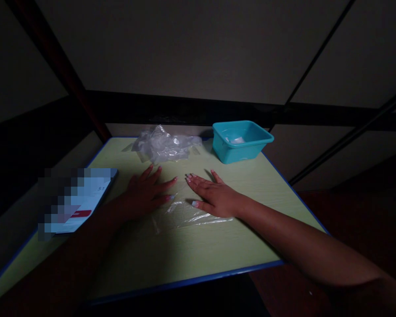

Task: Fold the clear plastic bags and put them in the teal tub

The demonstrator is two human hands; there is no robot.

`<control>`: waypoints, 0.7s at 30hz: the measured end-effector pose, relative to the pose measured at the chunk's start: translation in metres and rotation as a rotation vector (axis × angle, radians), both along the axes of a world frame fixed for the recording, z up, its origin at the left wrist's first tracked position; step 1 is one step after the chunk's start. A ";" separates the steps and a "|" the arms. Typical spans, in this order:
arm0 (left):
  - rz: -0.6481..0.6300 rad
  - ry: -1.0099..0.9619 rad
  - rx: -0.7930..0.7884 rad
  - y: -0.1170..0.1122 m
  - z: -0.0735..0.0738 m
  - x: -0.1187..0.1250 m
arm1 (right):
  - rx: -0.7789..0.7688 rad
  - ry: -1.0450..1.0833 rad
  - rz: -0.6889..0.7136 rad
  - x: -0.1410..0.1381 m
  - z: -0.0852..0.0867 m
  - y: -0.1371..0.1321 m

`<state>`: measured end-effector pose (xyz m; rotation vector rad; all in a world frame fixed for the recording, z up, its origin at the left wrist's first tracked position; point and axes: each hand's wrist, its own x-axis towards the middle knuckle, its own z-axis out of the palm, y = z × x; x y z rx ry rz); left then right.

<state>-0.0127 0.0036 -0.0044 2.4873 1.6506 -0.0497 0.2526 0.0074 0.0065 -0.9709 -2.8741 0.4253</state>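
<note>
My left hand lies flat on the table with its fingers stretched out and pointing right. My right hand lies flat beside it, fingers pointing left, so the fingertips of both nearly meet. Under and between both hands rests a clear flat plastic sheet or bag, pressed against the pale green tabletop. Neither hand grips anything.
A crumpled heap of clear plastic sits at the far edge. A teal plastic tub stands at the far right corner with something pale inside. A white and blue paper or tablet lies at the left edge. The table has a blue rim.
</note>
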 end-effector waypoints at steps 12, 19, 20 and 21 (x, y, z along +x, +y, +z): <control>0.073 0.033 -0.099 -0.008 0.011 0.003 | 0.041 -0.276 -0.263 0.021 0.012 -0.012; 0.036 -0.011 -0.059 -0.010 0.009 0.001 | 0.058 -0.315 -0.366 0.023 0.012 -0.014; 0.028 -0.016 -0.050 -0.010 0.009 0.001 | 0.059 -0.316 -0.370 0.023 0.013 -0.014; 0.022 -0.022 -0.040 -0.010 0.010 0.001 | 0.065 -0.309 -0.369 0.023 0.013 -0.013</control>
